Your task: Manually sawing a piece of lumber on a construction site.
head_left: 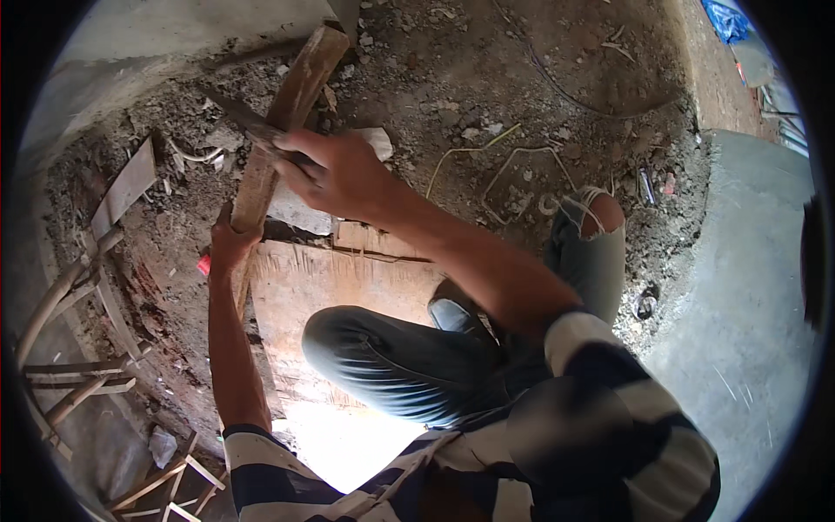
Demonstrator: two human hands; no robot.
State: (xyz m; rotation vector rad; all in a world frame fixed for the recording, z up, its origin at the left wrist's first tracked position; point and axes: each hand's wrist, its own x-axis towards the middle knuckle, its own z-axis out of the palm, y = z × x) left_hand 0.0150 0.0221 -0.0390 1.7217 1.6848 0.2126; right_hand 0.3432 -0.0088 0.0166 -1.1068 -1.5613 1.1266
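Observation:
My left hand (233, 245) is wrapped round the lower part of a long, worn wooden plank (304, 74), which slants away to the upper right over the dirt. My right hand (335, 174) is closed on a dark, flat-bladed tool (233, 110) that lies across the plank and points to the upper left. Its handle is mostly hidden by my fingers, so its exact kind does not show. Under my legs lies a wooden board (348, 283) with a splintered far edge. A small red thing (204, 264) shows beside my left hand.
Broken wooden frames and sticks (65, 304) lie at the left, near a loose flat board piece (126, 187). Bent pale wire (461, 150) and a dark cable (565, 96) lie on the rubble. A smooth concrete slab (731, 261) borders the dirt on the right.

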